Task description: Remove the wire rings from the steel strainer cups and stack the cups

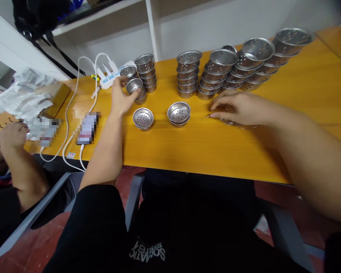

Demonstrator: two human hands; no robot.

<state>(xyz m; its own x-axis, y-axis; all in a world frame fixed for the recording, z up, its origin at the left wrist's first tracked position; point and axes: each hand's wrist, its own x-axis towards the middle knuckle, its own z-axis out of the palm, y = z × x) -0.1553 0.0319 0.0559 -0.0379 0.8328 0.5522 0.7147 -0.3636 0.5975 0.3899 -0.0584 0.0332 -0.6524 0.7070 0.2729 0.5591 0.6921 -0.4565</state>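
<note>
My left hand (121, 99) reaches forward and pinches a small perforated metal cup (134, 85) on top of a short stack near the back left of the yellow table (301, 87). My right hand (238, 108) lies palm down on the table with fingers curled over something shiny and thin that I cannot make out. Two single perforated cups (143, 118) (179, 113) sit on the table between my hands. Taller stacks of the same cups (146, 72) (188, 73) stand behind them.
Leaning rows of larger perforated cups (244, 64) run along the back right. A white power strip (109, 76) with cables, a phone (87, 128) and crumpled paper (25, 94) lie at the left. Another person's hand (13, 134) rests at the far left edge.
</note>
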